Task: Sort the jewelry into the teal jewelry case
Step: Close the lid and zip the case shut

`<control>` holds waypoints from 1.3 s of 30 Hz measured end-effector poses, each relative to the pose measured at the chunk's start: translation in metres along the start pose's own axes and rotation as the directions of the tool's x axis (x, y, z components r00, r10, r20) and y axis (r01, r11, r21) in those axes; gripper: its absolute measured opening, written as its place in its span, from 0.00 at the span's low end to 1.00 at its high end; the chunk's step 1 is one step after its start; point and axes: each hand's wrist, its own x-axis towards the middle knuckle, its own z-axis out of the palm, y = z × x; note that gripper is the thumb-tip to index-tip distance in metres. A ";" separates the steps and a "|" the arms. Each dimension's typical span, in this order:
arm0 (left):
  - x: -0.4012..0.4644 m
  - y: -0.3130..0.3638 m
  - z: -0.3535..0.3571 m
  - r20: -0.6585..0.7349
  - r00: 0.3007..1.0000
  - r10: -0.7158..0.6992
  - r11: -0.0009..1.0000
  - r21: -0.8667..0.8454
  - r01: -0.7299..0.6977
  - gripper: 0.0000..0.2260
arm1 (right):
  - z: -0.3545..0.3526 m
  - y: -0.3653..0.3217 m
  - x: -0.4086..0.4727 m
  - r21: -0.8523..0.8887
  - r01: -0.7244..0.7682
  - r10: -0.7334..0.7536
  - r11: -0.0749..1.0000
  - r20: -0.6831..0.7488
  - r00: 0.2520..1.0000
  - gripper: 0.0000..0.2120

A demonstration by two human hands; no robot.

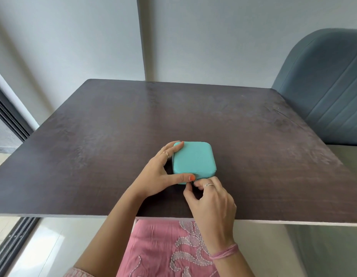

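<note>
From my feed I count one teal jewelry case (pixel 194 159), closed, sitting flat on the dark worktop (pixel 253 136) toward its near edge, roughly in the middle of the view. I see no loose jewelry on the worktop; the only pieces I can count are two rings, one ring (pixel 166 154) on the left hand and one ring (pixel 209 184) on the right.

Two hands are on the case. The left hand (pixel 155 174) wraps its left side: fingers curl over the far left corner and the thumb, with an orange nail, lies along the near edge. So it grips the case.

The right hand (pixel 210 198) is at the case's near side wall, fingers bent and pinched together at the seam. I think it pinches a small metal zipper pull (pixel 192 183), though that part is tiny and mostly hidden by the fingertips. A pink thread band (pixel 223 253) circles the right wrist.

Beyond the worktop, at the right, stands one grey-blue padded chair (pixel 323 86). Below the near edge I see pink embroidered fabric (pixel 163 250) across the person's lap.
</note>
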 end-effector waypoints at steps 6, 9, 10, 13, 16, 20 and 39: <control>0.000 0.000 0.000 0.006 1.000 -0.011 1.000 -0.001 0.011 0.41 | 0.002 -0.002 0.001 -0.020 -0.020 0.021 1.000 0.007 1.000 0.11; 0.000 0.000 0.001 0.003 1.000 -0.010 1.000 -0.002 0.010 0.42 | 0.002 -0.002 0.000 0.002 -0.034 0.034 0.999 0.002 0.999 0.11; 0.000 0.000 0.001 0.003 1.000 -0.010 1.000 0.002 0.010 0.42 | 0.001 -0.002 0.000 0.024 -0.043 0.043 0.999 0.003 0.999 0.11; 0.000 -0.001 0.001 0.007 1.000 -0.015 1.000 0.012 0.014 0.42 | 0.000 -0.002 -0.002 0.103 -0.091 0.091 0.990 0.007 0.996 0.10; 0.000 -0.001 0.001 0.007 1.000 -0.016 1.000 0.021 0.016 0.43 | 0.000 -0.002 -0.002 0.188 -0.161 0.154 0.969 0.050 0.987 0.08; -0.001 -0.001 0.001 0.003 1.000 -0.015 1.000 0.014 0.014 0.43 | -0.001 -0.002 -0.002 0.263 -0.189 0.173 0.946 0.081 0.982 0.08; -0.001 0.005 0.002 -0.015 0.998 -0.059 0.992 -0.112 0.057 0.32 | 0.000 -0.002 0.002 0.020 -0.051 0.051 0.998 0.020 0.999 0.11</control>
